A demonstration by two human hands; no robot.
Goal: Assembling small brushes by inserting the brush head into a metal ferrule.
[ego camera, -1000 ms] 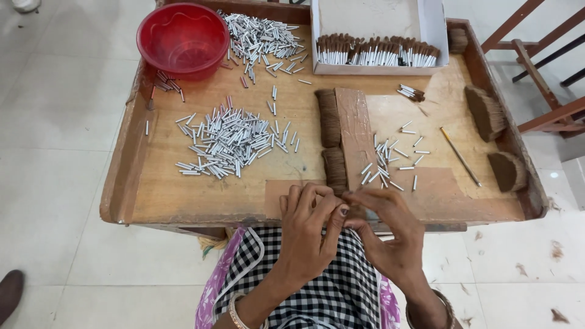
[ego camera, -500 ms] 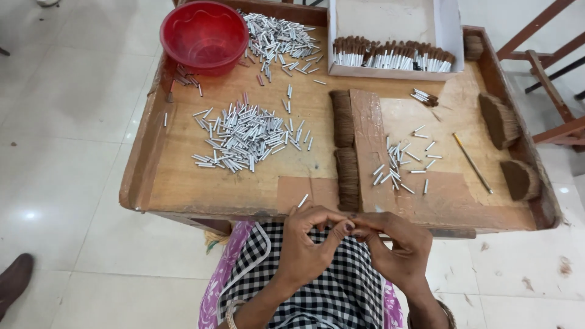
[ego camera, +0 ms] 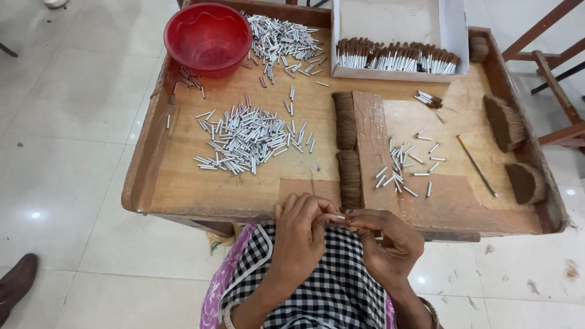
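Two hands met at six o'clock below the wooden tray (ego camera: 183, 189): left hand (ego camera: 301, 237) and right hand (ego camera: 384, 240) pinched one small metal tube (ego camera: 339, 217) between fingertips, now drawn nearer the checked apron (ego camera: 329, 292) than before; loose tubes (ego camera: 244, 137) lay at ten o'clock.

A red plastic bowl (ego camera: 208, 38) sits on the tan wooden tray table (ego camera: 183, 183), silver metal tubes (ego camera: 247, 139) glint, brown bristle bundles (ego camera: 345, 120) lie beside them, and the apron (ego camera: 332, 286) is black-and-white checked.

Glossy white tiled floor (ego camera: 73, 109); wooden chair frame (ego camera: 548, 67) right.
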